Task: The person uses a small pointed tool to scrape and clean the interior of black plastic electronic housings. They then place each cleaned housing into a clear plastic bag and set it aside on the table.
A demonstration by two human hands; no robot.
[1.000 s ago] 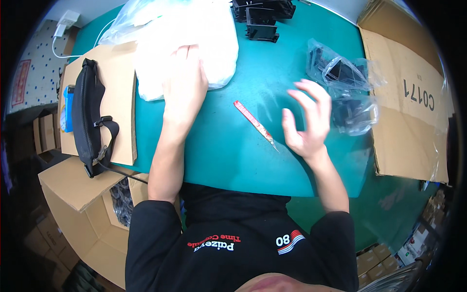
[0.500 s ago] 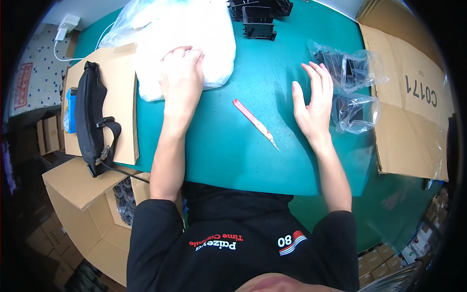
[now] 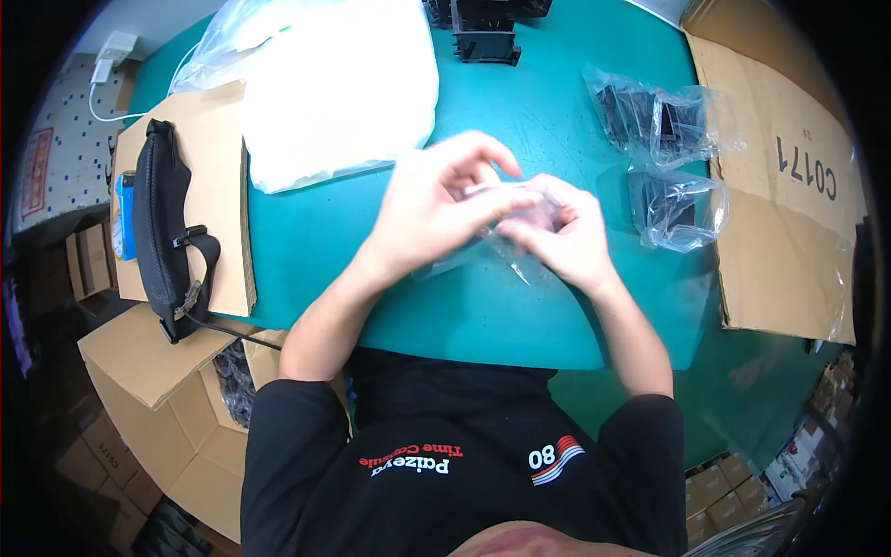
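Note:
A clear plastic bag [image 3: 522, 264] is gathered between my two hands above the middle of the table, its loose end hanging toward me. My left hand [image 3: 418, 212] has curled fingers, with the thumb reaching across to the bunched film. On the other side my right hand [image 3: 577, 243] pinches the film between thumb and fingers. Motion smears the fingertips, and I cannot make out whether anything is inside the bag. The red-handled craft knife does not show now. A large white plastic bag [image 3: 339, 107] lies beyond my left hand.
Two clear-bagged black parts [image 3: 664, 125] lie at the right, beside a cardboard box [image 3: 775, 213]. Black plastic frames [image 3: 486, 46] stand at the far edge. On the left, a black waist pouch [image 3: 165, 223] rests on cardboard [image 3: 223, 195], above an open carton [image 3: 176, 408].
My left hand has left the white bag and come to the middle. My right hand has moved left to meet it. A clear plastic bag is now between them, and the knife has gone from sight.

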